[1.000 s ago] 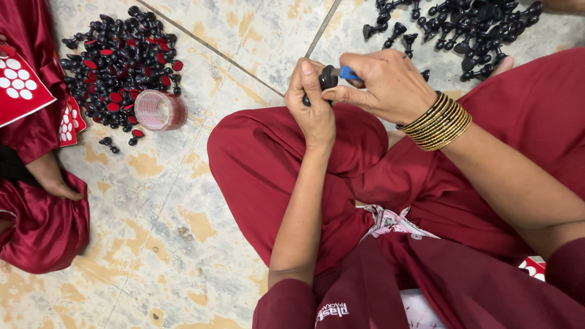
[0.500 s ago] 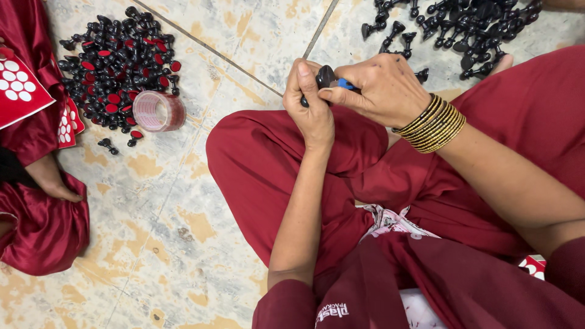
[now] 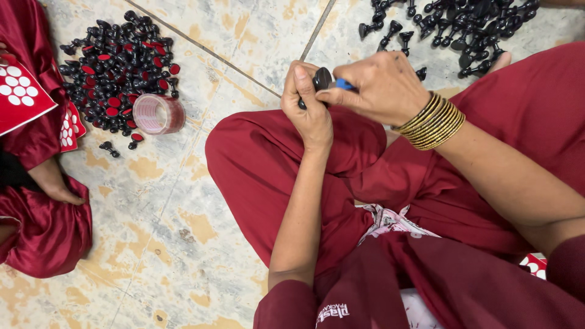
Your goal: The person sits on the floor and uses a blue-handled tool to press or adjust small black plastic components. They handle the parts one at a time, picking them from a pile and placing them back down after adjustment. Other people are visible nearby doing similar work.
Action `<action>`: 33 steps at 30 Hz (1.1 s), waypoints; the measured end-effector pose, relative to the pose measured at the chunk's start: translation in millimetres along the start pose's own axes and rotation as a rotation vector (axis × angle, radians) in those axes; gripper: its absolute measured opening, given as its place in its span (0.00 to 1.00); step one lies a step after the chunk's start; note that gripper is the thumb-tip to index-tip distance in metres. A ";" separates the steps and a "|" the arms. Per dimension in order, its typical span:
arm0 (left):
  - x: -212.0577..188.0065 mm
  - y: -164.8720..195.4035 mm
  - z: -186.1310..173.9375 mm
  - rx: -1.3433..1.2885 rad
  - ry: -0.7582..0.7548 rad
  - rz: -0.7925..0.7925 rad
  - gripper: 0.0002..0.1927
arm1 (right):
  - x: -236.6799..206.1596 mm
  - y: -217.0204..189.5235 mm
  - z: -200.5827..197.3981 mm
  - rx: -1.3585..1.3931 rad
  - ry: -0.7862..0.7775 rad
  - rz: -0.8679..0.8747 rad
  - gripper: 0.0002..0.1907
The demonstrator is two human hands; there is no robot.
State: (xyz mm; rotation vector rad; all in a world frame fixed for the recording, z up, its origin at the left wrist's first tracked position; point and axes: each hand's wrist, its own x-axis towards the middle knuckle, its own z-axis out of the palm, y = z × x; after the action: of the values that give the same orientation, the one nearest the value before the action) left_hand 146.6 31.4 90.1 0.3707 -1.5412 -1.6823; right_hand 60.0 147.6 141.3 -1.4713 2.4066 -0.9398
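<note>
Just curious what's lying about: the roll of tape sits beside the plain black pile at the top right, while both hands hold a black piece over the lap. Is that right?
Not quite. The head view shows the tape roll beside the red-dotted pile at the top left, not the plain black pile. The rest holds: left hand and right hand hold a black piece over the lap.

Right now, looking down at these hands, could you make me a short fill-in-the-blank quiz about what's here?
1. The left hand holds a small ____ knob.
2. The right hand grips a tool with a ____ handle.
3. Gold bangles sit on the ____ wrist.
4. The tape roll lies beside the pile of black and ____ pieces.

Missing words: black; blue; right; red
</note>
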 end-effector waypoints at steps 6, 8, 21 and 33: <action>3.1 0.9 -0.6 -0.047 -0.013 -0.026 0.23 | 0.8 -0.5 0.0 0.065 -0.066 0.021 0.26; 4.8 -0.1 0.3 -0.124 -0.002 -0.062 0.23 | 5.8 2.2 -1.2 0.144 -0.108 0.029 0.26; 4.9 -9.7 4.3 -0.386 -0.096 -0.458 0.21 | 7.0 5.8 -15.3 1.055 -0.107 0.290 0.12; -1.0 -17.4 5.6 -0.471 -0.100 -0.505 0.23 | 6.0 1.9 -11.5 1.079 -0.078 0.250 0.09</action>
State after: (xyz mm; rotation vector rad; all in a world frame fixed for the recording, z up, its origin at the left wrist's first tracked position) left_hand 137.1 34.8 74.8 0.4521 -1.1161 -2.4185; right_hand 50.4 147.9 150.3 -0.7420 1.4714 -1.6573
